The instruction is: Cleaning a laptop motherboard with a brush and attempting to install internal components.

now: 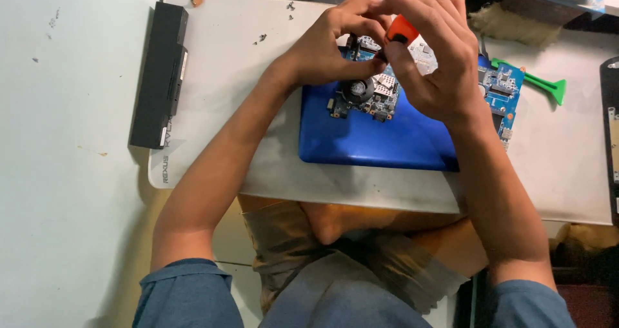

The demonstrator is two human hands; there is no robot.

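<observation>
While both hands crowd over it, the blue circuit board (380,96) lies on a blue slab (374,141) near the middle of the white work mat (219,76), its long axis running from nine o'clock to three o'clock, with a round black fan (358,90) at its left end. Directly above the board, the right hand (432,57) is curled around an orange-handled screwdriver (401,30), fingers closed on the handle; the tip is hidden behind the fingers, so where it meets the board cannot be told. The left hand (332,47) comes in from eight o'clock, its fingers bent and its fingertips meeting the right hand's at twelve o'clock of the fan; whether it pinches anything cannot be told. Both hands sit on the board's left half, about equally close to it. Outward, a green plastic pry tool (538,83) lies at three o'clock of the board, a long black battery pack (158,76) at nine o'clock on the mat's edge, and small screws (261,38) are scattered at ten o'clock.
</observation>
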